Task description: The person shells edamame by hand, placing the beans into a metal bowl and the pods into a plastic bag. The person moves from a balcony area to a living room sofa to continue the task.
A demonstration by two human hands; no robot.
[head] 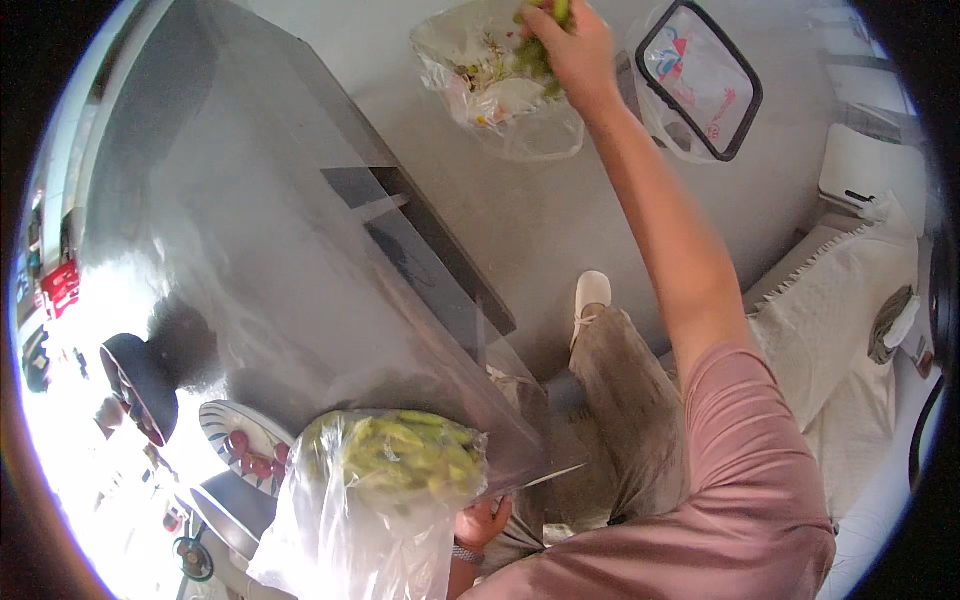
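At the top of the view, my right hand (574, 45) is closed around green bean pods (561, 11), blurred in part. It is over a clear plastic bag (517, 139) that lines an open bin and holds stems and scraps. My left hand (481, 521), with a metal watch band at its wrist, is low beside the table's near edge. Its fingers look curled, but the bag partly covers the hand, and whether it holds anything cannot be told. Next to it, a clear bag full of green pods (405, 450) lies on the table.
A glossy covered table (277, 202) fills the left side. On it are a plate with red grapes (217, 420) and a dark bowl (161, 390). A black-rimmed bin (756, 82) is beside the lined one. A cream cloth (802, 352) drapes a seat at right. My shoe (592, 289) is on the floor.
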